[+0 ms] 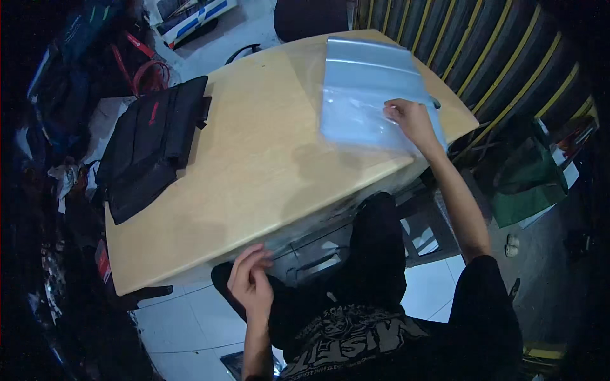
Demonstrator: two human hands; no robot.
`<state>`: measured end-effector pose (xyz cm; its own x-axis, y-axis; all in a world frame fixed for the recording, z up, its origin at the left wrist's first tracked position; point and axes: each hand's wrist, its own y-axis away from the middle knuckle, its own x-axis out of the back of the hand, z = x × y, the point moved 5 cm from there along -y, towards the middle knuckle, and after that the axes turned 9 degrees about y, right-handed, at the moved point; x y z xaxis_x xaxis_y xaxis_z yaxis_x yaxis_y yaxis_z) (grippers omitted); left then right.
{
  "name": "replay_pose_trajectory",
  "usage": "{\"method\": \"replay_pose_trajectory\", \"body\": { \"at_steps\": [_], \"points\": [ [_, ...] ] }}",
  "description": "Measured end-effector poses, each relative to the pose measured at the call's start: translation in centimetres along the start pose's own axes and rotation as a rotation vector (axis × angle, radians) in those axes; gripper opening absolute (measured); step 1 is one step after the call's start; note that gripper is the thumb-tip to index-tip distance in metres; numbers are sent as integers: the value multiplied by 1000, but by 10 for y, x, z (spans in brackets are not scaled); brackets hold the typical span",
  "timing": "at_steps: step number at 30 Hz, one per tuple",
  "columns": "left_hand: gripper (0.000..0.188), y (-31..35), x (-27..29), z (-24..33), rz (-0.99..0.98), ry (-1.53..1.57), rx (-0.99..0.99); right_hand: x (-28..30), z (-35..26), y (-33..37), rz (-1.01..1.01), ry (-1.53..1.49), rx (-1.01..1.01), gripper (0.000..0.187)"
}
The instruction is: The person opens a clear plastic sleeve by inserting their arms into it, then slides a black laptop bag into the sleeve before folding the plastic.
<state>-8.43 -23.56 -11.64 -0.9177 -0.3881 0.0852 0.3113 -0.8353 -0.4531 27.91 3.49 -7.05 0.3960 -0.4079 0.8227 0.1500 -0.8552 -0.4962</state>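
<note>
A stack of clear plastic bags or sheets [365, 82] with a bluish sheen lies at the far right of the wooden table [254, 146]. Over its right part is my right hand [410, 120], thumb and fingertips pinched together. Whether a fold of plastic sits in that pinch cannot be made out. My left hand [252, 282] hovers just off the near table edge, above my leg. Its fingers are loosely bent and a little apart, and they hold nothing.
A black padded bag [152, 143] lies along the table's left side. A dark chair [311, 19] stands beyond the far edge. To the right are a ribbed black-and-yellow shutter [483, 63] and a green bag [530, 184] on the floor.
</note>
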Motion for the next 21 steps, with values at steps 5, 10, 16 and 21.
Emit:
{"method": "replay_pose_trajectory", "body": {
  "at_steps": [5,10,16,21],
  "points": [
    [23,-110,-129,13,-303,81,95,12,2,1,-13,-71,-9,23],
    [72,-199,-229,-16,-273,2,-113,14,-17,-10,16,-2,105,21],
    [75,-203,-272,-16,-347,-459,-362,14,-4,-18,-30,4,135,20],
    [27,-195,-286,16,-308,-690,-925,17,1,-20,41,13,154,19]
  ]
}}
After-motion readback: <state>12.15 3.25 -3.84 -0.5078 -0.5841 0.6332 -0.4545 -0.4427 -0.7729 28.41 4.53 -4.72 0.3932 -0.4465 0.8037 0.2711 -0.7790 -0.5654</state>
